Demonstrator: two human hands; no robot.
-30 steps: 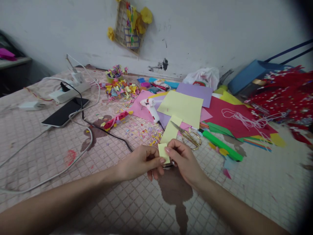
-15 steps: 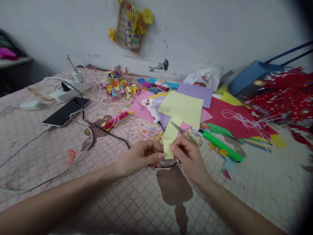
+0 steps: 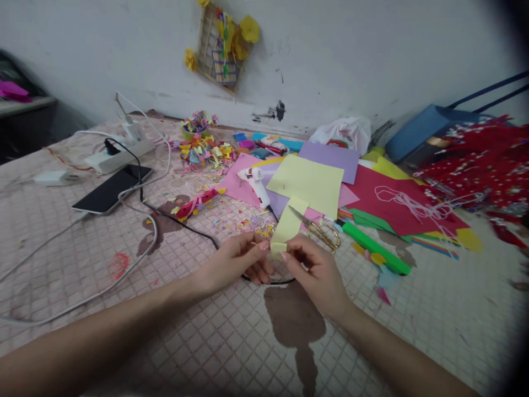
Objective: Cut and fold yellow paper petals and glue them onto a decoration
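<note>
A small pale yellow piece of paper [image 3: 278, 247] is pinched between my two hands above the table. My left hand [image 3: 243, 258] grips its left side with thumb and fingers. On the right side, my right hand [image 3: 314, 267] holds it the same way; part of the paper is hidden by the fingers. Just beyond lies a pale yellow paper strip [image 3: 290, 218], with gold-handled scissors [image 3: 316, 226] resting partly over it. A large pale yellow sheet [image 3: 308, 182] sits farther back, beside a white glue gun [image 3: 256, 186].
Paper scraps [image 3: 206, 151] pile up at the back. A tablet-like black device [image 3: 113, 187], a power strip [image 3: 119, 154] and loose cables occupy the left. To the right are a green tube [image 3: 376, 247], red sheets [image 3: 388, 193], white string [image 3: 430, 204] and red tinsel-like material [image 3: 475, 160].
The small yellow paper, upright and flat before, now shows as a shorter, folded-looking shape. My fingers have shifted around it, and the right hand has come slightly lower and closer.
</note>
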